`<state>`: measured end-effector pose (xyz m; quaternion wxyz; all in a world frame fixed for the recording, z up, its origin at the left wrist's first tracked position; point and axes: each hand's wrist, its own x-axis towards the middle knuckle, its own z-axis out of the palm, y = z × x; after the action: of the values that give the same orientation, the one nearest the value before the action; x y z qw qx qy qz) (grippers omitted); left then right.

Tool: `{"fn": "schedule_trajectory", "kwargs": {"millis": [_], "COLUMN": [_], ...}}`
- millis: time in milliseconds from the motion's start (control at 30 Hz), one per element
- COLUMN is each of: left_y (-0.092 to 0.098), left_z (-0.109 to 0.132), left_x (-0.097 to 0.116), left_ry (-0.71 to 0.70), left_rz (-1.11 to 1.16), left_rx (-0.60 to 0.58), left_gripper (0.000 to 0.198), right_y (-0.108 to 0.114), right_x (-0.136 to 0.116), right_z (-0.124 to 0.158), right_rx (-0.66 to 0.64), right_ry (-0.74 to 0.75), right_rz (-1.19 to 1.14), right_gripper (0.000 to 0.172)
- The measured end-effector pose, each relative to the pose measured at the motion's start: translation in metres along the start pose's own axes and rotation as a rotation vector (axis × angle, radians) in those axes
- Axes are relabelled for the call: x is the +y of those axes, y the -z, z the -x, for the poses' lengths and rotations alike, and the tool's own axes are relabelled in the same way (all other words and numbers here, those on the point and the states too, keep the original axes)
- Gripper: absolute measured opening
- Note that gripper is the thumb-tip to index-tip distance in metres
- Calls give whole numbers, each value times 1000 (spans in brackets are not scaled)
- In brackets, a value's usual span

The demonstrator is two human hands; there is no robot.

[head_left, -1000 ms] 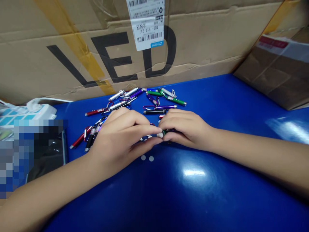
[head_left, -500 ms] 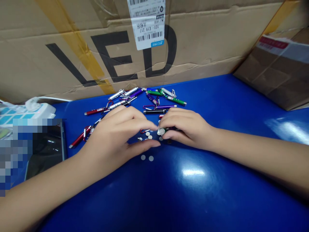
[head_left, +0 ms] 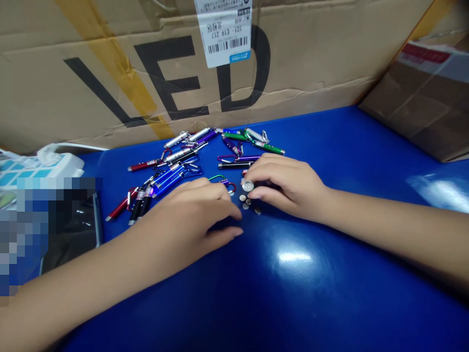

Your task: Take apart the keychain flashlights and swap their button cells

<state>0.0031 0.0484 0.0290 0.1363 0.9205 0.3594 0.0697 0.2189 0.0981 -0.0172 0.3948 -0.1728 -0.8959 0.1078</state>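
Note:
Pinched between the thumb and fingers of my right hand (head_left: pixel 289 183) is a keychain flashlight (head_left: pixel 248 186). Its round silver end faces me, while my fingers hide most of its barrel. My left hand (head_left: pixel 194 220) hovers low over the table, thumb and fingertips apart, with nothing visible between them. Between the two hands lie several small silver button cells (head_left: pixel 242 198). Others may be covered by my left hand. Behind my left fingers, a green and red carabiner clip (head_left: pixel 219 178) partly shows.
More keychain flashlights in silver, purple, green, black, blue (head_left: pixel 166 180) and red (head_left: pixel 122 204) lie in a loose heap on the blue table (head_left: pixel 256 303). A large LED carton (head_left: pixel 304 58) stands behind. Another box (head_left: pixel 421 102) is at right; a power strip (head_left: pixel 54 168) and dark phone (head_left: pixel 73 234) at left.
My left hand has come down and slightly toward me, away from the flashlight's end, and now covers cells seen before. My right hand has tilted the flashlight's silver end more toward me.

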Motion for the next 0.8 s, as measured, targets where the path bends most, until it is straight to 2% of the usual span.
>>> {"fn": "schedule_trajectory", "kwargs": {"millis": [267,500,567,700,800], "left_y": [-26,-25,-21,-9,-3], "left_z": [-19,-19,-15,-6,-2], "left_x": [4,0,-2,-2,-2], "left_ry": [-19,-85,-113,-113,-101], "left_rz": [-117,-160,-87,-29,-54], "left_rx": [108,133,228,551,632], "left_gripper": [23,12,10,6,11], "right_y": [-1,-1,-1,-1,-1], "right_x": [1,1,1,3,3], "right_z": [0,0,1,1,1], "right_rx": [65,65,67,67,11], "right_ry": [-25,-18,-7,-6,-16], "right_rz": [11,-14,-5,11,10], "right_gripper": [21,22,21,22,26]}}
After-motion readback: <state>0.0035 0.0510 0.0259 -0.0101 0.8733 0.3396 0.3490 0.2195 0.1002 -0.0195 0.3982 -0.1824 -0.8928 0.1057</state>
